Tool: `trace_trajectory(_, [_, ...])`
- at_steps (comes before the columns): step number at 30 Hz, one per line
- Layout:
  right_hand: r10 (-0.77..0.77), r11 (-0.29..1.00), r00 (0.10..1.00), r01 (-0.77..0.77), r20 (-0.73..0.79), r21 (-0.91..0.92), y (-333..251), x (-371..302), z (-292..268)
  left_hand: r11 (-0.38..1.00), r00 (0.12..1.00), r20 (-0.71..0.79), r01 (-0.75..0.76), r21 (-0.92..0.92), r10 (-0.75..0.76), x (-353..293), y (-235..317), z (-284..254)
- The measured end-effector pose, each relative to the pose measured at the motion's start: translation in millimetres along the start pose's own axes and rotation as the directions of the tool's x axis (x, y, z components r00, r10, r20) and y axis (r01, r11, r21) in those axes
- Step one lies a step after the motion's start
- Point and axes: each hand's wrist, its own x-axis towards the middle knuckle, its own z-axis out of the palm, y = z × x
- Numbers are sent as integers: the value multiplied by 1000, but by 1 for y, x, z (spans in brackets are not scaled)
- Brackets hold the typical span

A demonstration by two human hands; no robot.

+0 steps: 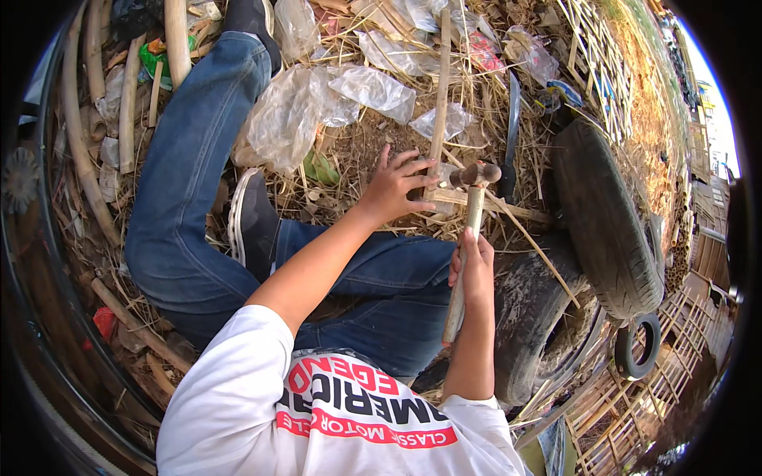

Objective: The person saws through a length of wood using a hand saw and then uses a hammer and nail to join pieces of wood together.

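My right hand (475, 274) is wrapped round the pale wooden handle of a hammer (474, 208). Its rusty head points up, just right of the lower end of an upright wooden stick (440, 103). My left hand (390, 189) has its fingers spread, with the tips beside that stick's lower end; whether they touch it I cannot tell. A shorter wooden strip (492, 204) runs rightward from the stick's end, partly behind the hammer. To the right of the stick lies a long knife (513, 135) with a dark handle.
Two worn tyres (607, 222) lie at my right, and a small tyre (637, 347) is farther off. Clear plastic bags (298, 111) and straw litter the ground ahead. Wooden poles (177, 40) lie at the left. Bamboo lattice (659, 373) stands at the far right. My bent legs (198, 182) frame the work.
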Motion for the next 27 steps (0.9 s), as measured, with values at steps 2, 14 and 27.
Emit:
trace_trajectory(2, [-40, 999, 999, 40, -23, 1, 0, 4, 5, 999, 1000, 9, 9, -37, -8, 3, 4, -2])
trace_trajectory(14, [-290, 952, 929, 255, -229, -168, 35, 74, 41, 752, 868, 61, 460, -472, -492, 40, -3, -8])
trace_trajectory(27, [-163, 981, 971, 177, -173, 73, 37, 86, 45, 655, 841, 197, 521, -547, -504, 68, -17, 22])
